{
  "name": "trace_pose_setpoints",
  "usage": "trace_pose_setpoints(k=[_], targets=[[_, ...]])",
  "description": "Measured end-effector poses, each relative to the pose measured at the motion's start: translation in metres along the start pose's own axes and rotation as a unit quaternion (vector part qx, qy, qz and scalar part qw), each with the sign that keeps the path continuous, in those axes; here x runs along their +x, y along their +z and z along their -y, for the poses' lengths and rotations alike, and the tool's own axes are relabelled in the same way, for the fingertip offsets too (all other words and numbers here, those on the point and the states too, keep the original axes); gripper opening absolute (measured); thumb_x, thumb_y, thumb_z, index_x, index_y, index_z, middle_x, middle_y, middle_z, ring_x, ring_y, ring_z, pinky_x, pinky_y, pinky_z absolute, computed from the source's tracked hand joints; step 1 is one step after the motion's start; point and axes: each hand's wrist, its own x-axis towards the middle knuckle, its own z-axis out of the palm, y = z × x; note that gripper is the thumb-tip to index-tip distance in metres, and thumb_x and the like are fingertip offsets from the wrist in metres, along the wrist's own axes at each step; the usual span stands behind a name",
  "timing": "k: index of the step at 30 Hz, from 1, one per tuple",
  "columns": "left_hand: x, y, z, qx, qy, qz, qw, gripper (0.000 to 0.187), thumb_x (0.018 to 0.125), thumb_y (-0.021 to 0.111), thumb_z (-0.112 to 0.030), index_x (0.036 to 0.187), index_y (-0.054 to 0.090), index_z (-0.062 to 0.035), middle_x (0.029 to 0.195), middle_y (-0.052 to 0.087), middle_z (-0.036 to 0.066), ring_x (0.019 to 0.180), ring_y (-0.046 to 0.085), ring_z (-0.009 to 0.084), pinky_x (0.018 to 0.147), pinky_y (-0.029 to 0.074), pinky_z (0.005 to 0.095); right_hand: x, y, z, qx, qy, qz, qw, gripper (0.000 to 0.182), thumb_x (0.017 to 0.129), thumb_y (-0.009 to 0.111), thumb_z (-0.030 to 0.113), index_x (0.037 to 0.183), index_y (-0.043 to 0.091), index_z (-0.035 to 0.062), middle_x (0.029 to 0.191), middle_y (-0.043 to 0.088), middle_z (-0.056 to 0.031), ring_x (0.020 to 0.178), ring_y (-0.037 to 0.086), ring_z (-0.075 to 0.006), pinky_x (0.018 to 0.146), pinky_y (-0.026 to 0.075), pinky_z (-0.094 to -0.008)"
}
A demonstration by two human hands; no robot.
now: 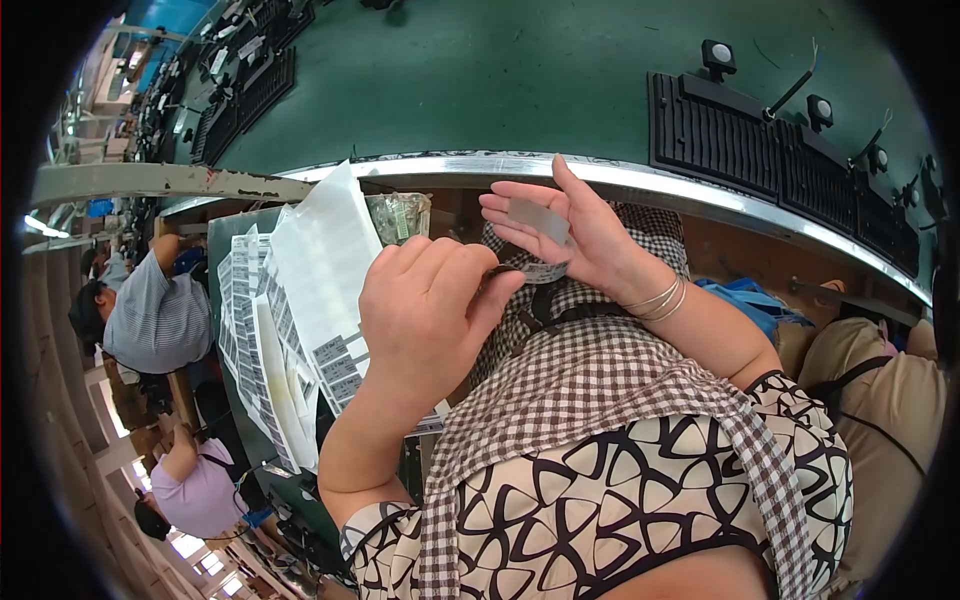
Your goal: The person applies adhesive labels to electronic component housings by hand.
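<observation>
My left hand [425,305] is closed, back upward, with thumb and forefinger pinching the end of a curled, shiny grey label strip [540,220]. The strip bends across toward my right hand [595,235], whose palm is turned up and fingers are stretched out. Part of the strip rests against those fingers, and its printing is too small to read. Beside my left forearm lie printed label sheets [258,330], with a large white sheet [325,245] on top. A clear plastic bag [405,215] sits just behind my left hand.
A green workbench [480,75] with a metal edge [500,165] runs ahead. Black finned lamps with sensors [715,135] stand on its right, and more black lamps [245,95] at the left. A painted bar [170,182] juts in at left. Other people [160,315] sit on both sides.
</observation>
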Motion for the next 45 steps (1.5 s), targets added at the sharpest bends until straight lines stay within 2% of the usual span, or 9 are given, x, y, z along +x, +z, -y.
trace_pose_setpoints(k=[4, 8, 11, 20, 23, 35, 38, 45], targets=[[-0.007, 0.016, 0.015, -0.009, -0.074, 0.002, 0.997, 0.022, 0.075, 0.078, -0.018, 0.079, 0.058, -0.0095, 0.067, 0.055, 0.001, 0.063, 0.053, 0.0216, 0.06, 0.038, 0.0357, -0.007, 0.003, -0.002, 0.013, 0.007, 0.007, 1.0, 0.075, 0.103, 0.023, 0.055, 0.136, 0.044, -0.0093, 0.136, 0.05, -0.0238, 0.129, 0.049, -0.0302, 0.112, 0.038, -0.0392], [-0.012, 0.036, 0.03, -0.041, -0.137, 0.006, 0.99, 0.021, 0.077, 0.077, -0.018, 0.078, 0.058, -0.0088, 0.066, 0.057, 0.002, 0.063, 0.055, 0.0227, 0.06, 0.041, 0.0365, -0.008, 0.0, -0.004, 0.017, 0.019, 0.027, 0.999, 0.073, 0.104, 0.023, 0.054, 0.135, 0.047, -0.0074, 0.134, 0.054, -0.02, 0.127, 0.052, -0.0263, 0.109, 0.042, -0.038], [-0.014, 0.043, 0.036, -0.027, -0.142, 0.017, 0.989, 0.02, 0.078, 0.077, -0.016, 0.081, 0.06, -0.0052, 0.068, 0.059, 0.007, 0.061, 0.057, 0.023, 0.058, 0.045, 0.0336, -0.007, -0.004, -0.007, 0.003, 0.015, 0.028, 0.999, 0.072, 0.104, 0.022, 0.053, 0.135, 0.048, -0.0062, 0.134, 0.054, -0.0186, 0.126, 0.053, -0.0243, 0.108, 0.042, -0.0373], [-0.011, 0.052, 0.042, -0.019, -0.149, 0.01, 0.989, 0.021, 0.08, 0.076, -0.019, 0.081, 0.06, -0.0052, 0.069, 0.06, 0.008, 0.062, 0.058, 0.0236, 0.057, 0.044, 0.0347, -0.013, 0.004, -0.008, -0.012, 0.033, 0.007, 0.999, 0.069, 0.105, 0.022, 0.051, 0.133, 0.051, -0.0055, 0.134, 0.054, -0.0181, 0.126, 0.05, -0.0233, 0.108, 0.042, -0.0369], [-0.01, 0.054, 0.043, -0.016, -0.157, 0.02, 0.987, 0.02, 0.08, 0.074, -0.022, 0.08, 0.06, -0.008, 0.068, 0.06, 0.004, 0.067, 0.06, 0.0238, 0.064, 0.044, 0.0372, -0.013, 0.0, -0.009, -0.011, 0.042, 0.017, 0.999, 0.069, 0.105, 0.022, 0.05, 0.133, 0.052, -0.0055, 0.135, 0.052, -0.0183, 0.127, 0.049, -0.0239, 0.109, 0.042, -0.037], [-0.011, 0.058, 0.043, -0.014, -0.175, 0.027, 0.984, 0.02, 0.081, 0.073, -0.022, 0.08, 0.059, -0.0079, 0.068, 0.06, 0.004, 0.068, 0.06, 0.024, 0.065, 0.044, 0.0374, -0.013, 0.001, -0.008, -0.011, 0.03, 0.017, 0.999, 0.069, 0.106, 0.02, 0.049, 0.134, 0.049, -0.0067, 0.132, 0.053, -0.0175, 0.127, 0.048, -0.0228, 0.11, 0.042, -0.0365], [-0.011, 0.06, 0.045, -0.008, -0.161, 0.026, 0.986, 0.022, 0.081, 0.075, -0.022, 0.08, 0.06, -0.0054, 0.07, 0.061, 0.008, 0.065, 0.06, 0.0253, 0.059, 0.046, 0.0355, -0.014, 0.0, -0.008, -0.008, 0.035, 0.018, 0.999, 0.069, 0.106, 0.02, 0.049, 0.133, 0.05, -0.006, 0.132, 0.053, -0.0174, 0.125, 0.049, -0.0224, 0.109, 0.042, -0.036], [-0.011, 0.062, 0.046, -0.006, -0.165, 0.028, 0.986, 0.022, 0.081, 0.075, -0.022, 0.081, 0.06, -0.0052, 0.071, 0.061, 0.008, 0.065, 0.06, 0.0253, 0.06, 0.046, 0.0354, -0.014, -0.002, -0.009, 0.005, 0.04, 0.026, 0.999, 0.068, 0.105, 0.022, 0.051, 0.133, 0.052, -0.0044, 0.133, 0.052, -0.0185, 0.125, 0.049, -0.0258, 0.111, 0.04, -0.0377]])
